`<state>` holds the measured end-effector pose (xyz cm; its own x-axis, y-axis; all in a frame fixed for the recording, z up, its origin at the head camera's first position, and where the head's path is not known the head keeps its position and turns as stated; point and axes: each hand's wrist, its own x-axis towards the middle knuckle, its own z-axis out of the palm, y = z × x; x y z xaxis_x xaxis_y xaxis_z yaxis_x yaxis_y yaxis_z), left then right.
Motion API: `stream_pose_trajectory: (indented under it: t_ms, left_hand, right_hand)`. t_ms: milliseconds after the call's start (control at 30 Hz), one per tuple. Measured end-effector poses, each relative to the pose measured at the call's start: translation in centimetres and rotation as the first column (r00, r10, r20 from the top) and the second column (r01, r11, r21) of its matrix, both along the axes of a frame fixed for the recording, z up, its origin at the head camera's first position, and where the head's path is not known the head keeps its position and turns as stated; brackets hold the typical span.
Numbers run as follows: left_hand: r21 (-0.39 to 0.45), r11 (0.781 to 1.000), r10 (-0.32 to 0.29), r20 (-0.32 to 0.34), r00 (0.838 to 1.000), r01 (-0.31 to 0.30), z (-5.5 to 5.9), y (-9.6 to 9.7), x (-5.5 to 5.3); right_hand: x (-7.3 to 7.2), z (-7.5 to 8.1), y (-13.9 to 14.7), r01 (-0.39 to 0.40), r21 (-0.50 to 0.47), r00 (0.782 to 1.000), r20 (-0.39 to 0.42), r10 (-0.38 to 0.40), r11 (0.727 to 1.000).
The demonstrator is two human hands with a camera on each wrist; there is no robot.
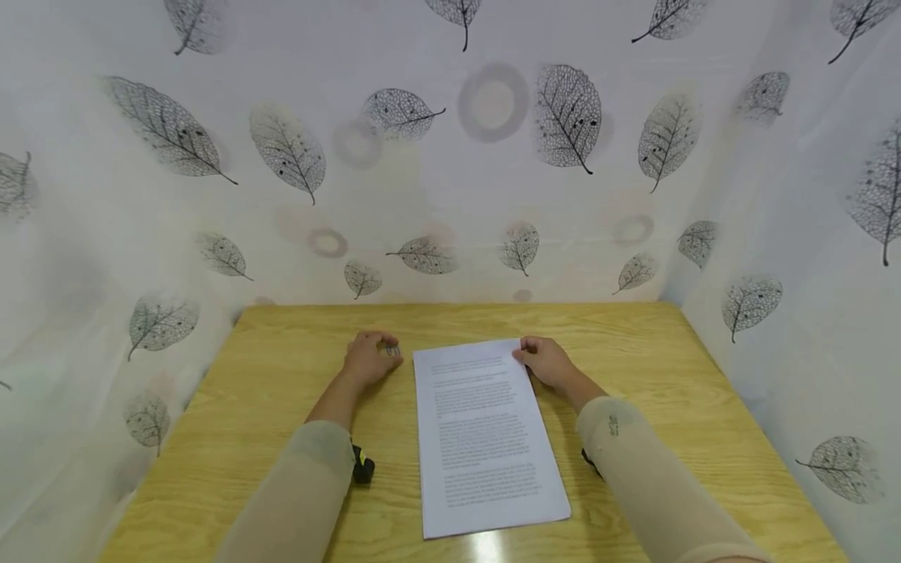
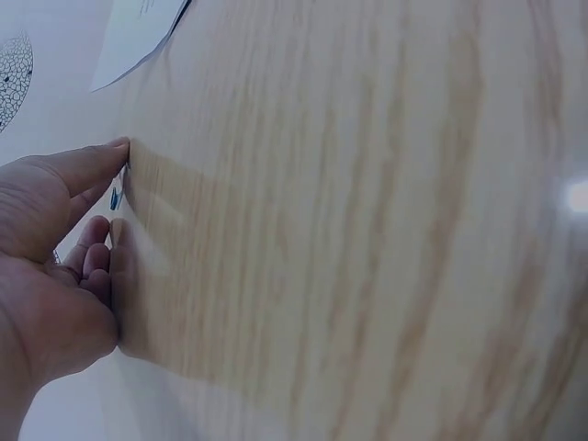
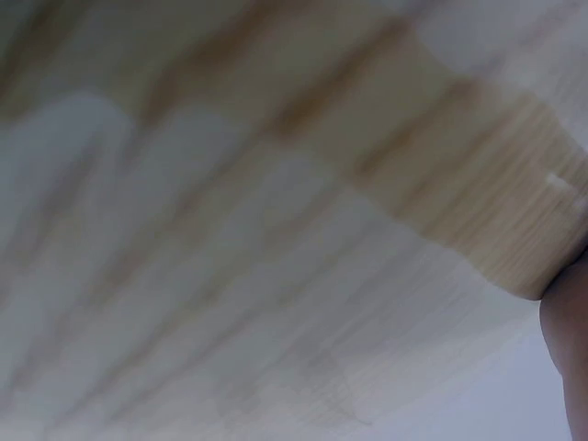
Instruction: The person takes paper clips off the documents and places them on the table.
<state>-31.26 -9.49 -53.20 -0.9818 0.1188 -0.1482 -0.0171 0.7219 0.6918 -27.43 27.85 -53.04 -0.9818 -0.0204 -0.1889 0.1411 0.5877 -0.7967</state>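
A stack of printed paper sheets [image 1: 486,438] lies on the wooden table in front of me. At its far right corner my right hand [image 1: 549,363] pinches the edge, thumb on top of the page. My left hand [image 1: 367,360] rests on the table just left of the stack's far left corner. Its thumb and fingers curl round a small pale thing [image 1: 393,351] with dark marks. In the left wrist view the small thing [image 2: 115,197] shows a bluish line between the fingers, too small to name. Only an edge of my right hand [image 3: 565,340] shows in the right wrist view.
The wooden table [image 1: 281,469] has its far edge against a white curtain [image 1: 436,180] printed with dark leaves, which also hangs along both sides. A black wrist device [image 1: 362,467] sits by the left sleeve. Bare tabletop shows on both sides of the stack.
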Motion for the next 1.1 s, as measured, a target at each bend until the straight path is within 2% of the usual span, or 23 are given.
stream_pose_trajectory:
  t_ms: [167, 267, 433, 533, 667, 833, 1100]
  left_hand:
    - [0.014, 1.0, 0.016, 0.005, 1.0, -0.016, -0.2, 0.0, 0.2]
    - [0.083, 0.995, 0.046, 0.019, 0.999, -0.047, 0.1, 0.2, 0.3]
    - [0.243, 0.961, 0.126, 0.035, 0.991, -0.131, 2.0, 0.2, 0.8]
    - [0.262, 0.953, 0.15, 0.017, 0.989, -0.149, 3.2, -0.2, 1.2]
    - [0.256, 0.955, 0.149, 0.01, 0.989, -0.146, 4.1, -0.7, 1.7]
    - [0.252, 0.958, 0.138, -0.001, 0.99, -0.133, 4.1, -1.0, 2.2]
    - [0.257, 0.958, 0.129, 0.024, 0.991, -0.131, 3.3, -1.0, 3.5]
  right_hand:
    - [0.1, 0.2, -0.1, 0.0, 0.015, 1.0, 0.01, 0.0, 1.0]
    - [0.1, 0.5, -0.1, 0.006, 0.011, 1.0, 0.021, -0.006, 1.0]
    - [-0.1, 0.5, -0.2, 0.045, -0.024, 0.998, 0.035, -0.044, 0.999]
    - [0.0, 0.6, -0.3, 0.071, -0.043, 0.997, 0.037, -0.069, 0.997]
    - [0.2, 1.3, -0.6, 0.106, -0.037, 0.994, -0.006, -0.106, 0.994]
    - [0.2, 2.2, -0.9, 0.131, 0.03, 0.989, -0.074, -0.129, 0.991]
    - [0.1, 2.4, -1.0, 0.094, 0.184, 0.994, -0.065, -0.083, 0.978]
